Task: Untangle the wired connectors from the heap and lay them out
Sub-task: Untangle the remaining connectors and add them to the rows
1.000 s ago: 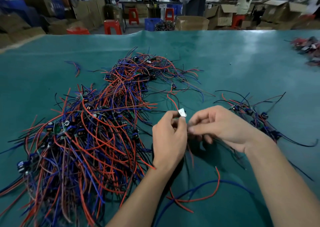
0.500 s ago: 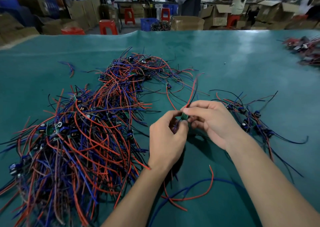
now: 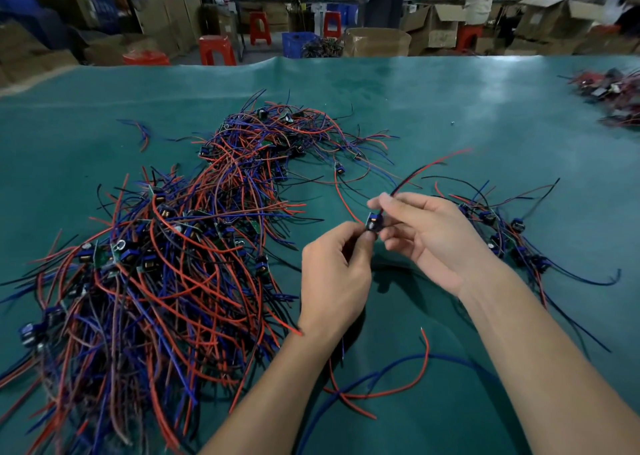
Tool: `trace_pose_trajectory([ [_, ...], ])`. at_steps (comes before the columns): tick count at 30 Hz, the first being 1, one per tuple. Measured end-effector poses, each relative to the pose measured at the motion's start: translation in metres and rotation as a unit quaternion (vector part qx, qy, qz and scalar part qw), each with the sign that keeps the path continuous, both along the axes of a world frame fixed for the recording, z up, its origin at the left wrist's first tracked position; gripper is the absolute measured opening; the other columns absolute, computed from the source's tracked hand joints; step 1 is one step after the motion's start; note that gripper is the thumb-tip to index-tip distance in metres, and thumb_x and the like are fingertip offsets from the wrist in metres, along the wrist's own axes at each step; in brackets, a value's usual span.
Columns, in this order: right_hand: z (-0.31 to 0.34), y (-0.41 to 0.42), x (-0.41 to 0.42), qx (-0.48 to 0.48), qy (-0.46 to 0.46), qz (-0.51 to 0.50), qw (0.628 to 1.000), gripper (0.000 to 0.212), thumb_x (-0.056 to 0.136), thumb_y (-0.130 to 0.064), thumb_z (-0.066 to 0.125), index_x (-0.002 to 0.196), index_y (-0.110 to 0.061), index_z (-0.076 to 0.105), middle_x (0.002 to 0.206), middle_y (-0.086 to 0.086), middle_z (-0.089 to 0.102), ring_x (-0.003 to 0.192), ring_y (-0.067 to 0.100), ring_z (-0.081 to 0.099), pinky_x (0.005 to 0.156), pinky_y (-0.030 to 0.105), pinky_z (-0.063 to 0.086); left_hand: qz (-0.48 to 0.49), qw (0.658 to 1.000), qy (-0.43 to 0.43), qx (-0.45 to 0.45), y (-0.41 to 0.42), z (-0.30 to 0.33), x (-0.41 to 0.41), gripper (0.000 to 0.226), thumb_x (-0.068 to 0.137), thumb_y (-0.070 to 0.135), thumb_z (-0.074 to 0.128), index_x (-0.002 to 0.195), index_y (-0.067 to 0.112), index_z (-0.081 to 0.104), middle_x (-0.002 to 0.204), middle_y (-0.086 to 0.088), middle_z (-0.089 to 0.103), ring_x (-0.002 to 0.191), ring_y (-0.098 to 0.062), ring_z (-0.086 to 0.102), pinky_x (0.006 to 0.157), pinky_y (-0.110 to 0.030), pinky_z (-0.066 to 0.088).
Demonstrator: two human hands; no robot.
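Just one camera here, worn on the head, wide-angle, looking forward and down over the green surface (image 3: pixel 450 101). It sits close above both forearms, and the far edge of the surface plus a workshop behind show along the top.

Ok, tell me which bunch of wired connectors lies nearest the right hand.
The small group just beyond the right hand, few and spread out. The big heap lies across by the left hand.

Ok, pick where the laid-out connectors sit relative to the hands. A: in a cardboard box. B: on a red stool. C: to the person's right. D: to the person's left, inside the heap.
C: the small group of separated connectors lies on the green table just beyond the right hand, away from the big heap.
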State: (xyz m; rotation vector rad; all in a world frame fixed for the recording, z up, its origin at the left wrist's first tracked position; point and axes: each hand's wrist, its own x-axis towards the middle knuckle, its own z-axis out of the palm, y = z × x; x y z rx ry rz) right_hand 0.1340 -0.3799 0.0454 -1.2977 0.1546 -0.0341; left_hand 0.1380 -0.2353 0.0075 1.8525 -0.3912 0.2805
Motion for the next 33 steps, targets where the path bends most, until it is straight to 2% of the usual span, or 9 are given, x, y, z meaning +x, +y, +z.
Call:
trace_pose_trajectory([
  [8, -0.002, 0.0, 0.001, -0.042, -0.026, -0.034, 0.998, 0.004, 0.074, -0.013, 0.08, 0.072, -0.009, 0.079, 0.084, 0.004, 0.075, 0.062, 0.012, 0.064, 0.054, 0.021, 0.053, 0.01, 1.0, 0.026, -0.007, -0.002, -0.002, 0.002, 0.022, 0.097, 0.019, 0.059, 0.076, 0.016, 0.063, 0.062, -0.004, 0.061, 0.059, -0.021, 0.051, 0.063, -0.041, 0.045],
  [10, -0.004, -0.004, 0.003, -0.098, -0.05, -0.103, 0.989, 0.015, 0.082, -0.005, 0.079, 0.068, -0.011, 0.077, 0.077, 0.0, 0.074, 0.057, 0.011, 0.063, 0.051, 0.02, 0.051, 0.003, 1.0, 0.029, -0.006, -0.003, -0.003, 0.003, 0.021, 0.096, 0.019, 0.06, 0.076, 0.014, 0.065, 0.06, -0.001, 0.061, 0.059, -0.021, 0.053, 0.061, -0.04, 0.046],
  [15, -0.003, -0.03, 0.004, -0.175, -0.11, -0.272, 0.94, 0.022, 0.087, -0.001, 0.076, 0.071, -0.015, 0.074, 0.068, -0.006, 0.072, 0.053, 0.01, 0.061, 0.052, 0.021, 0.051, -0.008, 1.0, 0.018, 0.013, -0.004, -0.005, 0.001, 0.019, 0.094, 0.02, 0.062, 0.076, 0.014, 0.067, 0.048, 0.012, 0.045, 0.047, -0.01, 0.038, 0.051, -0.024, 0.027],
  [19, -0.005, -0.053, 0.004, -0.1, -0.118, -0.426, 0.891, 0.016, 0.089, -0.003, 0.073, 0.076, -0.013, 0.073, 0.066, -0.004, 0.067, 0.053, 0.008, 0.06, 0.055, 0.023, 0.051, -0.008, 1.0, 0.01, 0.006, -0.004, -0.004, -0.001, 0.019, 0.095, 0.018, 0.06, 0.078, 0.015, 0.066, 0.049, 0.013, 0.045, 0.048, -0.008, 0.039, 0.052, -0.025, 0.028],
  [23, -0.008, -0.064, 0.005, -0.14, -0.059, -0.535, 0.831, 0.002, 0.086, -0.02, 0.074, 0.088, -0.02, 0.074, 0.08, -0.001, 0.069, 0.071, 0.013, 0.061, 0.07, 0.04, 0.056, 0.05, 0.997, 0.026, -0.046, -0.002, -0.005, 0.004, 0.02, 0.098, 0.021, 0.057, 0.081, 0.014, 0.063, 0.052, 0.008, 0.049, 0.049, -0.012, 0.04, 0.053, -0.034, 0.038],
  [25, -0.004, -0.056, 0.003, -0.148, -0.036, -0.462, 0.873, 0.012, 0.085, -0.023, 0.075, 0.074, -0.019, 0.072, 0.068, -0.003, 0.065, 0.063, 0.014, 0.057, 0.059, 0.038, 0.049, 0.064, 0.995, 0.032, -0.066, -0.001, -0.004, 0.005, 0.021, 0.1, 0.023, 0.054, 0.082, 0.015, 0.06, 0.058, 0.003, 0.058, 0.053, -0.023, 0.049, 0.056, -0.043, 0.047],
  [28, -0.004, -0.021, 0.002, -0.22, -0.005, -0.193, 0.956, 0.021, 0.091, -0.026, 0.074, 0.075, -0.013, 0.075, 0.065, 0.002, 0.07, 0.055, 0.009, 0.054, 0.045, 0.024, 0.037, 0.045, 0.996, 0.031, -0.068, -0.002, -0.003, 0.002, 0.021, 0.101, 0.023, 0.053, 0.081, 0.017, 0.056, 0.061, 0.0, 0.064, 0.055, -0.027, 0.059, 0.06, -0.046, 0.053],
  [30, -0.008, 0.005, 0.0, -0.247, -0.023, -0.057, 0.967, 0.021, 0.092, -0.029, 0.074, 0.082, -0.011, 0.077, 0.078, 0.01, 0.074, 0.063, 0.009, 0.057, 0.05, 0.027, 0.042, 0.03, 0.998, 0.024, -0.052, -0.002, -0.004, 0.002, 0.019, 0.099, 0.023, 0.053, 0.082, 0.016, 0.058, 0.064, 0.0, 0.066, 0.056, -0.028, 0.06, 0.059, -0.046, 0.053],
  [33, -0.012, 0.018, 0.001, -0.239, -0.087, -0.062, 0.965, 0.01, 0.088, -0.018, 0.078, 0.078, -0.015, 0.077, 0.072, -0.002, 0.075, 0.06, 0.003, 0.06, 0.057, 0.018, 0.047, 0.021, 0.999, 0.024, -0.033, -0.002, -0.006, 0.004, 0.019, 0.094, 0.022, 0.054, 0.078, 0.014, 0.059, 0.065, 0.0, 0.068, 0.057, -0.026, 0.061, 0.059, -0.044, 0.053],
])
